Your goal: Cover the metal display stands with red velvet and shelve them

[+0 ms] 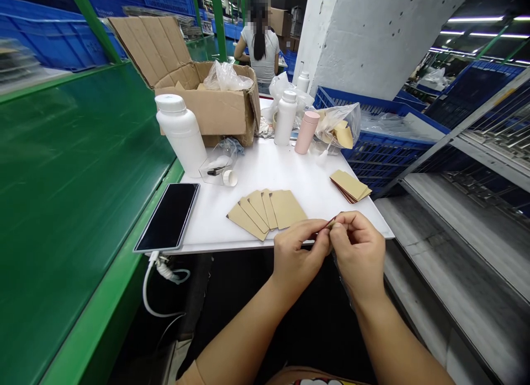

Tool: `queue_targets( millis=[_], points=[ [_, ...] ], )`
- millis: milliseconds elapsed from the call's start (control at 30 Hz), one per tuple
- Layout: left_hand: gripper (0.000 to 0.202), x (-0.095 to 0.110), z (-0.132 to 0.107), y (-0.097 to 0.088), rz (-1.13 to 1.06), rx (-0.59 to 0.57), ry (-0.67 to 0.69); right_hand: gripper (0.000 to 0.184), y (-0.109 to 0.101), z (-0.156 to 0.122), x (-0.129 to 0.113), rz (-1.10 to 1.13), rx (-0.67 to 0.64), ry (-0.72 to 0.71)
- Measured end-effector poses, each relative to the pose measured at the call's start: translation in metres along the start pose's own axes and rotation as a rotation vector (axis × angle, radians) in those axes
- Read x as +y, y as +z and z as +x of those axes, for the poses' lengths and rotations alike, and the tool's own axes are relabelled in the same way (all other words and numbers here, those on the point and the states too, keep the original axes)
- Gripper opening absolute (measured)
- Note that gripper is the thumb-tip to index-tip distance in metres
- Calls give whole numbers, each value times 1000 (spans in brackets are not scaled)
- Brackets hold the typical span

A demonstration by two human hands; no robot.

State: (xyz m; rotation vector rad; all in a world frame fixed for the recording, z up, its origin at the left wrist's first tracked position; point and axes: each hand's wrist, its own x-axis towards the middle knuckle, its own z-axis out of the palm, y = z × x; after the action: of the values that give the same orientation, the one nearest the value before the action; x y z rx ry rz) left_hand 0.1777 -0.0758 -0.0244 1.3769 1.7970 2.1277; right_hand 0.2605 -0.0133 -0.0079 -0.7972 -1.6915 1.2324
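Left hand (300,258) and right hand (358,253) are both curling closed, fingertips pinching a small tan card (332,222) over the near edge of the white table (290,169). 5 fanned tan cards (265,211) are lying just left of the hands, with a card stack (350,186) sitting right.

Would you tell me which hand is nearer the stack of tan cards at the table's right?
The right hand, just below the stack; the left hand, farther left, below the fanned cards.
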Motion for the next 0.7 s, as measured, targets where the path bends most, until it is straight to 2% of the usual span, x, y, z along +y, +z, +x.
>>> queue_targets(
  millis=[133,267,500,633,700],
  points=[
    [9,-1,2,-3,-7,16,2,6,2,0,-1,-11,15,-14],
    [7,-3,4,-5,43,18,30,9,0,0,-3,-17,-35,-34],
    [20,-6,3,-6,149,29,250,14,-2,1,-4,45,-87,-75],
    [24,-7,1,-6,178,20,294,10,0,0,-5,69,-61,-68],
    [22,-5,2,-6,166,30,271,10,1,0,-4,83,-64,-53]
  ],
)
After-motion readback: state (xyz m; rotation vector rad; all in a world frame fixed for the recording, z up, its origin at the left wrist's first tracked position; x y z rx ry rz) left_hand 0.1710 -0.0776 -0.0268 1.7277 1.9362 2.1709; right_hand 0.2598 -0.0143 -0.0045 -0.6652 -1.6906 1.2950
